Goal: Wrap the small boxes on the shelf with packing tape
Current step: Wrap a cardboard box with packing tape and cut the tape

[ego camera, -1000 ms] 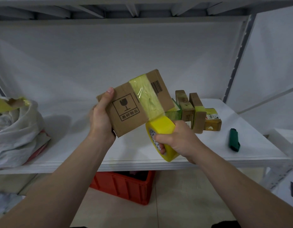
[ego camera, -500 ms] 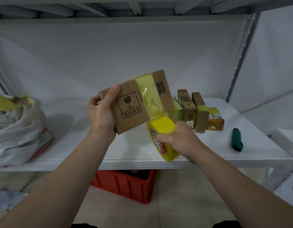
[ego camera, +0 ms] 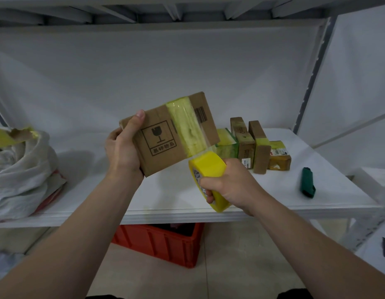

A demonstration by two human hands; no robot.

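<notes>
Above shelf (ego camera: 262,190), left hand (ego camera: 122,152) gripping box (ego camera: 165,134), right hand (ego camera: 232,184) gripping tape roll (ego camera: 208,165)

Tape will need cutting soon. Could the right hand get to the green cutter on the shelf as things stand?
Probably not at once: the right hand grips the yellow tape roll, whose strip is stuck to the box. The shelf between it and the green cutter looks bare.
</notes>
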